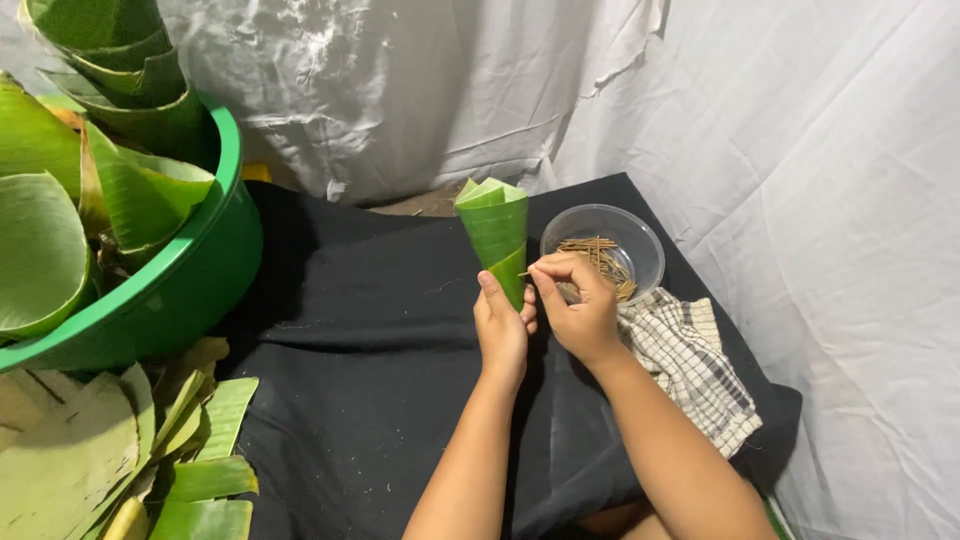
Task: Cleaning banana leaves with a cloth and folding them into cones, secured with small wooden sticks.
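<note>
Item 1. Cone [495,235]: a banana leaf rolled to a cone, wide mouth up, point down, held upright above the middle of the table, toward its far edge. Glossy green outside, paler inside at the rim.

Item 2. My left hand [503,330]: curled around the cone's narrow lower end from below and from the left, thumb laid up along the leaf. Pressed shut on the cone.

Item 3. My right hand [578,305]: fingers bunched together and pinched against the cone's lower right side, touching my left hand. A thin stick [523,274] pokes out leftward at the fingertips, against the leaf; how much of it I hold I cannot tell.

Item 4. Table [380,330]: covered in black cloth, carrying everything below.

Item 5. Bowl [640,235]: clear, round, near the table's far right corner, just behind my right hand. It holds a loose heap of thin brown sticks [600,255].

Item 6. Towel [690,365]: checked, white and dark, crumpled along the right edge, just beside the bowl and under my right wrist.

Item 7. Basin [205,270]: large, green, at the table's left edge, filled with rolled leaf cones [130,190], some nested in a stack at the far left.

Item 8. Leaf pieces [120,460]: flat cut strips, green to yellowing, piled at the near left corner below the basin.

Item 9. White sheet [800,150]: wrinkled, hung behind and to the right of the table.
</note>
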